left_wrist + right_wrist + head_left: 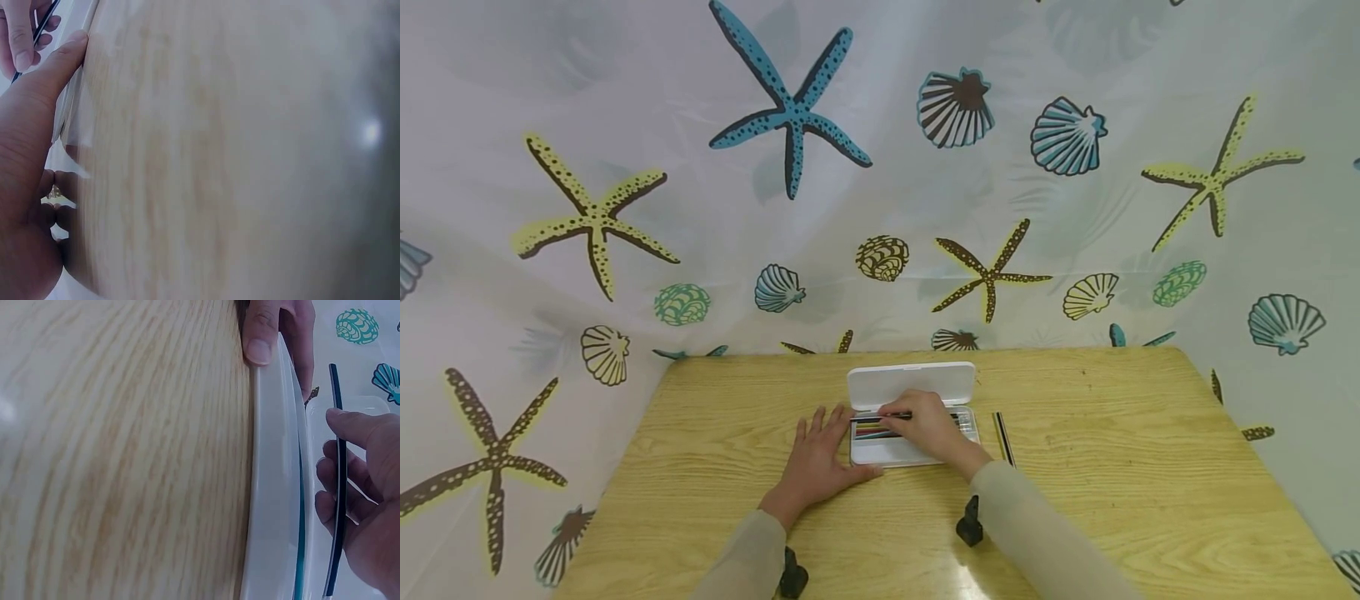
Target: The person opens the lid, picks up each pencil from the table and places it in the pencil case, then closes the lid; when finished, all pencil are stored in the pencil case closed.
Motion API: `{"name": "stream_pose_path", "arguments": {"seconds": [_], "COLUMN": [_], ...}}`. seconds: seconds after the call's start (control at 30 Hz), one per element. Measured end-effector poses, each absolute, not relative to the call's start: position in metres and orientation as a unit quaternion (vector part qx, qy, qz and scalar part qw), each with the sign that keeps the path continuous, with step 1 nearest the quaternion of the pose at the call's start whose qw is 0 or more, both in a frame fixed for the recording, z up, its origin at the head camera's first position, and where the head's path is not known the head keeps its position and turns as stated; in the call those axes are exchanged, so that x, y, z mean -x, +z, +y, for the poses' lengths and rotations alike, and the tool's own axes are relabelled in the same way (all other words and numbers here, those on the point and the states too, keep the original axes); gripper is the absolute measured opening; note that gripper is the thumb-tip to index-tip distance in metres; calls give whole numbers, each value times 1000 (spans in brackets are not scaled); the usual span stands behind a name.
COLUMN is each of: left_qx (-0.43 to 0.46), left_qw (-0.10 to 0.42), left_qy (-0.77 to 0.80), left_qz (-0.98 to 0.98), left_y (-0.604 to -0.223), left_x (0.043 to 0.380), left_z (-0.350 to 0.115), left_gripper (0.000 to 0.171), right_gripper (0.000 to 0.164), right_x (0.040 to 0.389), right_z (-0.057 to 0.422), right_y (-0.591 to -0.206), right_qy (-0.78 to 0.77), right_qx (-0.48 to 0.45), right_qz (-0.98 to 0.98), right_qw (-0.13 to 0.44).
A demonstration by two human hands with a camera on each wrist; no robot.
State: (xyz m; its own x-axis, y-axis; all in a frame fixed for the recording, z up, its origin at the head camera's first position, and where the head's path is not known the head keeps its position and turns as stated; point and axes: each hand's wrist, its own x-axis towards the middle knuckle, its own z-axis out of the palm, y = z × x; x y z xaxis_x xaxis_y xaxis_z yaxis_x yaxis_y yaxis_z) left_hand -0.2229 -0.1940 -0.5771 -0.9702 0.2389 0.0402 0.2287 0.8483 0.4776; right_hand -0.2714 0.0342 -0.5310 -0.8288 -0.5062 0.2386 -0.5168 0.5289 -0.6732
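A white pencil case [891, 454] lies on the table with its lid [917, 383] raised at the back. Several coloured pencils [871, 432] are inside, partly hidden by my right hand [928, 423]. That hand holds a slim dark pencil [341, 462] with a pale stripe over the case, its thumb on one side and its fingers on the other. My left hand [816, 461] rests at the case's left end, fingers spread and nearly straight. Its thumb [259, 340] touches the front edge of the case.
To the right of the case, dark and pale pencil-like sticks [1004, 439] lie on the wooden table [1097, 433]. A curtain [880, 192] printed with starfish and shells hangs behind and at both sides. Small black devices [970, 522] sit by both wrists.
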Motion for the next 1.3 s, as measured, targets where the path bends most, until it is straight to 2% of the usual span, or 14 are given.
{"name": "stream_pose_path", "arguments": {"seconds": [0.23,1.3], "left_qx": [-122,-125], "left_qw": [10,8], "left_qy": [248,248], "left_qz": [961,961], "left_y": [-576,-576], "left_x": [222,221], "left_z": [-194,-195], "left_gripper": [111,112], "right_gripper": [19,16], "right_x": [271,269], "right_z": [33,35], "right_y": [-531,-538], "right_qy": [388,361], "right_qx": [-280,-259], "right_qz": [-878,-896], "right_qw": [-12,5]}}
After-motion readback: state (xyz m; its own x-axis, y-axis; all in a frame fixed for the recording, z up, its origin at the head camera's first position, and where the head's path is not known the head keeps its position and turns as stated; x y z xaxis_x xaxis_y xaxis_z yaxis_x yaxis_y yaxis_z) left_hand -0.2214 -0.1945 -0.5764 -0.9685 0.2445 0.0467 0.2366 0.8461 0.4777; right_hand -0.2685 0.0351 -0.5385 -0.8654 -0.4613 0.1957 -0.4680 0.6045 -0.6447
